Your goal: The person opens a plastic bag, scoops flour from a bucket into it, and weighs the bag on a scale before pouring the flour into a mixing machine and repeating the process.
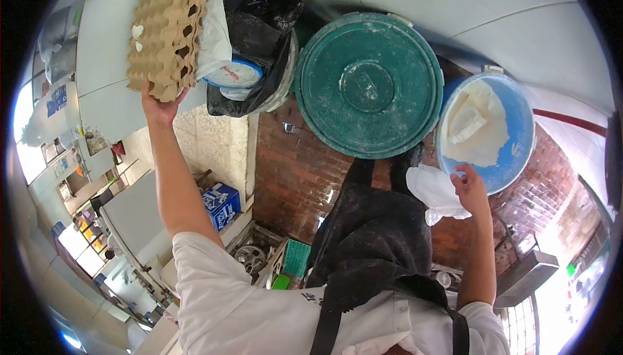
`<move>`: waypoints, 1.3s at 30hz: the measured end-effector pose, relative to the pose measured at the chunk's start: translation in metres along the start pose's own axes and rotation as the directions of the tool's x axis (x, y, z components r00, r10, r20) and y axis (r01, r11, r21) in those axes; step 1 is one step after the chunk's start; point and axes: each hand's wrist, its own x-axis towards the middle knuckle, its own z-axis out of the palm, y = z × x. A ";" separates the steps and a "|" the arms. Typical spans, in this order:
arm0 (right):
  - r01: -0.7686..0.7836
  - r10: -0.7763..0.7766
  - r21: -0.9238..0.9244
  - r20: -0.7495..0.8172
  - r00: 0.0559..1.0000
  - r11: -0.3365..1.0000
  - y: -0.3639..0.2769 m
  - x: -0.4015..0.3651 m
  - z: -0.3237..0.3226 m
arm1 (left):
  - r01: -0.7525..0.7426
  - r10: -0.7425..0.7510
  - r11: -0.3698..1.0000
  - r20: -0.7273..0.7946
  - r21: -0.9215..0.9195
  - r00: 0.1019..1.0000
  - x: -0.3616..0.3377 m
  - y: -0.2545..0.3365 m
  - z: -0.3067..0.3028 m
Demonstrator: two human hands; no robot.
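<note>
My left hand (160, 106) grips the lower edge of a stack of brown cardboard egg trays (162, 37), its thumb on the near face and the other fingers partly hidden. White eggshell pieces (137, 32) show in the top tray. On the right, my right hand (471, 189) has curled fingers at the edge of a white bag (436, 189), which hangs beside it. Just beyond that hand stands a blue bucket (523, 135) with white flour (490, 128) in it. A white scoop or container (465, 124) lies on the flour.
A large round bin with a green lid (396, 50) stands in front of me. Left of it are a black plastic bag (253, 11) and a dial scale (235, 74). A blue box (220, 207) and a green crate (297, 257) are lower left. The brick floor (285, 167) looks wet.
</note>
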 end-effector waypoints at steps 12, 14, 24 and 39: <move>0.013 -0.012 -0.042 0.012 1.000 0.999 -0.010 0.001 0.011 | -0.179 0.218 0.924 0.082 -0.337 0.973 -0.013 -0.023 0.028; 0.026 -0.026 -0.046 0.019 0.999 0.999 -0.005 0.002 0.013 | -0.219 0.250 0.919 0.056 -0.329 0.967 -0.008 -0.027 0.023; 0.024 -0.021 -0.067 0.039 0.999 0.997 -0.010 0.008 0.011 | -0.492 0.512 0.810 -0.023 -0.321 0.859 -0.012 -0.039 0.022; 0.009 0.000 -0.094 0.094 0.996 0.995 -0.027 0.013 0.019 | -0.099 0.092 0.960 -0.039 -0.260 0.995 -0.017 -0.032 0.007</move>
